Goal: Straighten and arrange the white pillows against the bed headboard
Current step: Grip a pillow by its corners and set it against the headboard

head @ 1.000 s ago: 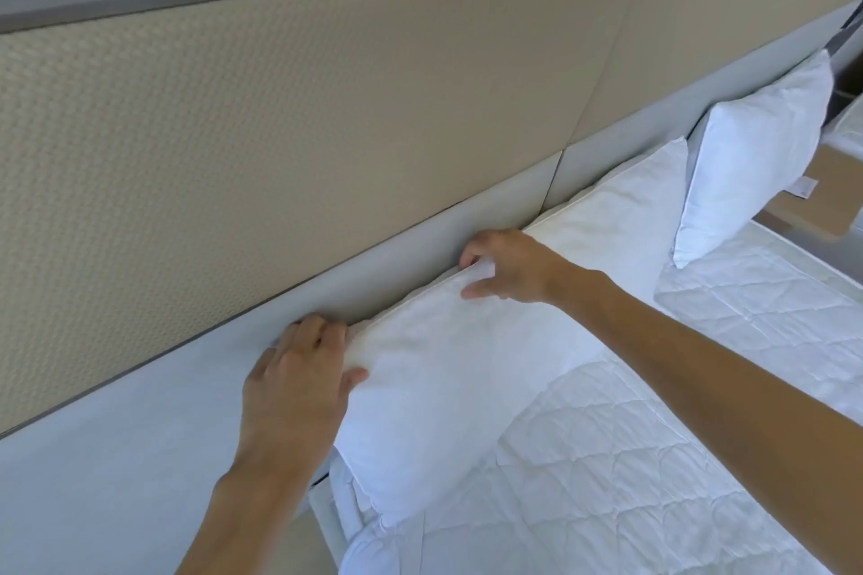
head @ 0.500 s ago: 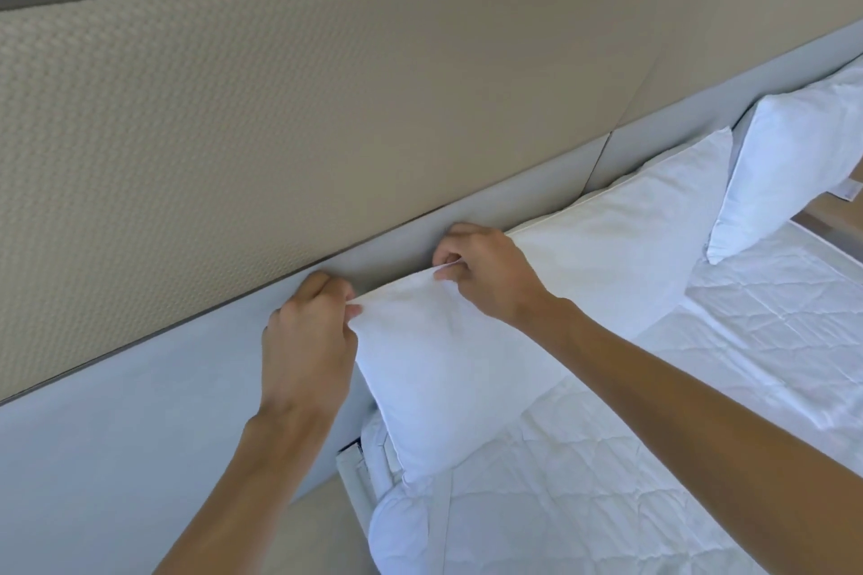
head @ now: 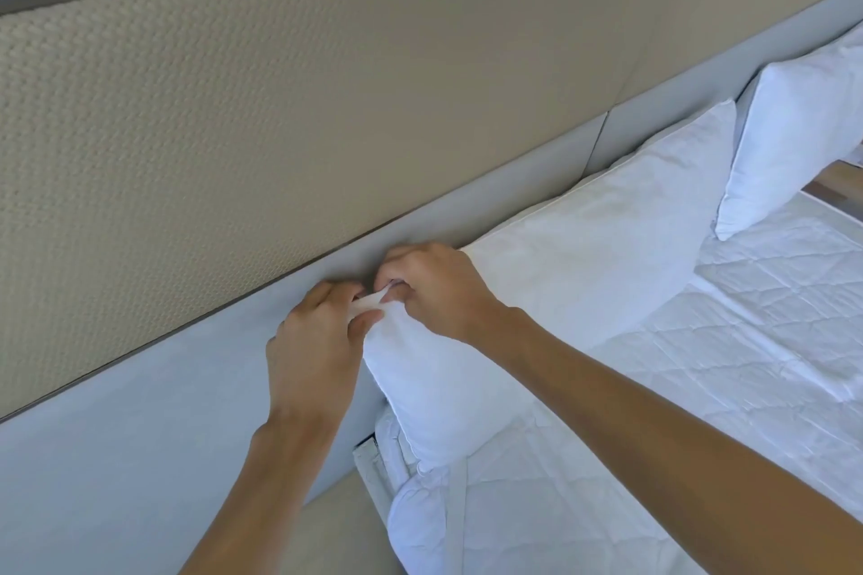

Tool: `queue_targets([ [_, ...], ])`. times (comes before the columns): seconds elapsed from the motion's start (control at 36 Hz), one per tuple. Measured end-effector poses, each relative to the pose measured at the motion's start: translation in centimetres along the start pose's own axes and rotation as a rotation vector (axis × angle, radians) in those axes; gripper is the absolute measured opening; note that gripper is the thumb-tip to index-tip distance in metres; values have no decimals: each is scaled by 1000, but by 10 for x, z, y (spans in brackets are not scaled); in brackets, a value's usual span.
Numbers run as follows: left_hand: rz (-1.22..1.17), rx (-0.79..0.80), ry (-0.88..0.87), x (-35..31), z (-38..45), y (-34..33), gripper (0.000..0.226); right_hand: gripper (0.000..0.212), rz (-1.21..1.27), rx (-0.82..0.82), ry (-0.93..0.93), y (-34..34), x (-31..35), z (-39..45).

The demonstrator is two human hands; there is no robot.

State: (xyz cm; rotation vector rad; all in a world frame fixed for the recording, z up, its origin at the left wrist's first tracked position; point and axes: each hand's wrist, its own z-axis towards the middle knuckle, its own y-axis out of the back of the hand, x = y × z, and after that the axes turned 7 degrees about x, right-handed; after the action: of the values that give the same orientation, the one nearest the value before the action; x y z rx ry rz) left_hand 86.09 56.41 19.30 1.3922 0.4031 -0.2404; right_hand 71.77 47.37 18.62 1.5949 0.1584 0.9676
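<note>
Beige woven wall panel (head: 233, 131); pale floor (head: 345, 528) below; soft daylight.

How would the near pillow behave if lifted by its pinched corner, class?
The near pillow would probably sag, since its corner already bunches between the left hand and right hand. It looks plump, so likely light. It seems unlikely to slip from that pinch.

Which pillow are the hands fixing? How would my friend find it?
Find the long grey padded headboard. Two plump white pillows lean on it above the white quilted mattress cover. It's the nearer white pillow, its corner pinched by both hands; the far white pillow is untouched.
</note>
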Motion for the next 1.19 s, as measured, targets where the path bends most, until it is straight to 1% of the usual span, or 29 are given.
queue_targets([
  [0.03,36,16,20,-2,1,0,15,22,27,-14,-6,-3,0,-1],
  [0.08,97,50,70,-4,5,-1,28,19,102,-41,-3,-11,-1,-3],
  [0.17,84,60,128,-3,14,0,39,10,253,-145,-2,-20,-1,-9],
  [0.19,78,60,138,-2,16,0,38,6,307,-206,-24,-25,-1,-12],
  [0.28,85,51,155,0,20,2,26,17,485,-362,-167,-43,5,-25],
  [0.33,91,60,160,-1,21,5,23,24,516,-422,-255,-60,11,-35],
  [0.39,101,78,154,-1,22,8,20,27,485,-437,-348,-77,16,-43],
  [0.47,150,100,143,-3,25,10,19,26,462,-419,-501,-96,18,-52],
  [0.58,210,81,113,0,26,12,20,28,566,-361,-607,-106,16,-61],
  [0.64,218,62,99,1,27,10,21,28,664,-342,-674,-113,9,-69],
  [0.72,215,33,78,4,28,7,19,27,931,-349,-791,-135,-5,-82],
  [0.81,221,7,58,6,28,5,16,32,1049,-326,-893,-170,-20,-95],
  [0.94,195,-21,28,11,30,-1,12,39,1068,-271,-1046,-230,-39,-113],
  [1.08,165,-16,-2,17,31,-1,13,48,1100,-77,-1280,-289,-49,-127],
  [1.14,153,-11,-9,17,31,0,14,43,1136,-82,-1342,-304,-49,-130],
  [1.19,148,-2,-19,17,31,1,14,41,1120,-108,-1370,-315,-50,-131],
])
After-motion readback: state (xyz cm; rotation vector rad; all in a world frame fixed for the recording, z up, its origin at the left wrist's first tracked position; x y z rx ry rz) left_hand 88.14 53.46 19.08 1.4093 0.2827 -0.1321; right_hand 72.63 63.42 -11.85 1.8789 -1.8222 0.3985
